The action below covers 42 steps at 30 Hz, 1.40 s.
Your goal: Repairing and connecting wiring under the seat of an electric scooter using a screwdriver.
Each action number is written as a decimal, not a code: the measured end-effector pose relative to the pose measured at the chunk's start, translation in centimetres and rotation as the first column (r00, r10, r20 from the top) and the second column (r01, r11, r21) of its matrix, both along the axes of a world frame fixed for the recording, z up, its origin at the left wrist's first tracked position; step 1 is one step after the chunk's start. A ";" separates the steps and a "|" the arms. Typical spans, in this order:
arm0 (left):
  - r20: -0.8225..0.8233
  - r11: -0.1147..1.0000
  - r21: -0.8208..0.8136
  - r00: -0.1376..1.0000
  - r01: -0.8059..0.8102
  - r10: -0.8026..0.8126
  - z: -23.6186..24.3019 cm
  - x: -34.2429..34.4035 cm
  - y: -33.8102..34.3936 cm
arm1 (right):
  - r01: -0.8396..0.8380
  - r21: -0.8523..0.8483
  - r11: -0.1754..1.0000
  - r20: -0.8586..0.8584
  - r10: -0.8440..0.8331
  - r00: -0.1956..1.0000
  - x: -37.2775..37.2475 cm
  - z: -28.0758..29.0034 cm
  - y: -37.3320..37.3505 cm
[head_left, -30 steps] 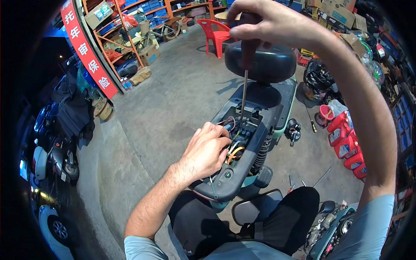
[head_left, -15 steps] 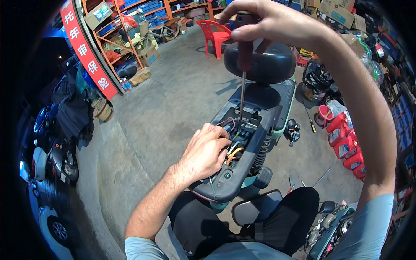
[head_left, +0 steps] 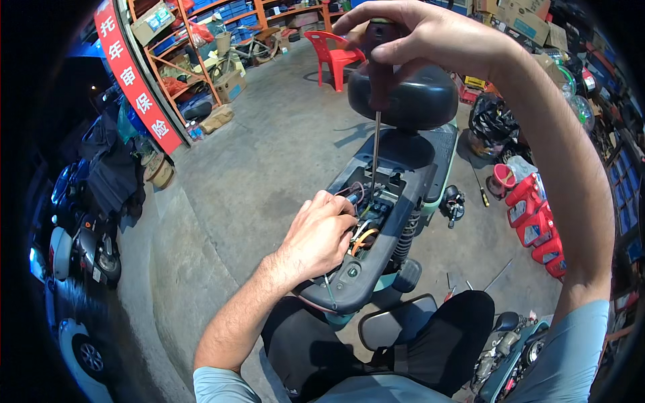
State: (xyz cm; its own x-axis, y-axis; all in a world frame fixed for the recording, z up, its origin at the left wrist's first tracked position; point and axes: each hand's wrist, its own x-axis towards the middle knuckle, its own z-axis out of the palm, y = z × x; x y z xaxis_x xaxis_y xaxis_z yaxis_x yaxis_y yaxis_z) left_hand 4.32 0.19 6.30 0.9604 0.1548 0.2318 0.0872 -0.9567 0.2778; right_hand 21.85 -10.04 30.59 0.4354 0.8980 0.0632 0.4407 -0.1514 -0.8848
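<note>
My right hand point(head_left: 430, 37) is raised with its fingers and thumb round the dark red handle of a long screwdriver point(head_left: 376, 144). The shaft stands nearly upright, its tip down inside the open compartment of an electric scooter point(head_left: 346, 295). Wires, an orange cable point(head_left: 365, 240) and dark terminal blocks point(head_left: 379, 209) fill that compartment. My left hand point(head_left: 319, 232) rests on the compartment's left edge with fingers curled in among the wires. What those fingertips pinch is hidden behind the hand. The scooter's black padded seat part point(head_left: 403, 101) stands beyond the screwdriver.
Red plastic jugs point(head_left: 537, 225), a loose screwdriver point(head_left: 484, 196) and a black bag point(head_left: 490, 117) lie to the right. A partly stripped vehicle point(head_left: 514, 356) is by my right knee. Far off stand a red chair point(head_left: 334, 57) and orange shelves point(head_left: 195, 67). Parked scooters point(head_left: 97, 248) line the left.
My right thumb and fingers have shifted round the screwdriver handle, the thumb moving to the right. The screwdriver's shaft and my left hand stay in place.
</note>
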 end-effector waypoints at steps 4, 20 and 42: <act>0.001 1.000 0.019 1.000 0.004 -0.004 0.1 0.1 -0.2 | -0.368 -0.351 0.861 0.606 0.508 0.612 4.8 -0.2 -0.5; -0.008 1.000 0.028 1.000 0.007 -0.006 0.0 0.2 0.0 | -0.303 -0.273 0.913 0.746 0.400 0.532 1.9 0.0 -0.6; 0.062 1.000 -0.005 0.998 0.008 -0.007 -0.7 0.0 0.0 | -0.350 0.017 0.937 0.286 0.331 0.899 3.3 -1.5 -0.6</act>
State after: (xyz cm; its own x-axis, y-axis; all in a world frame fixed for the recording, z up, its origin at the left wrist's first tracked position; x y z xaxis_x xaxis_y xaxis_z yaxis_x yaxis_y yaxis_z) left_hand 4.32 0.16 5.59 0.9453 0.1491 0.2901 0.0626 -0.9558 0.2872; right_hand 25.17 -10.60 29.10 0.0611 0.9779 0.1999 0.6814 0.1054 -0.7243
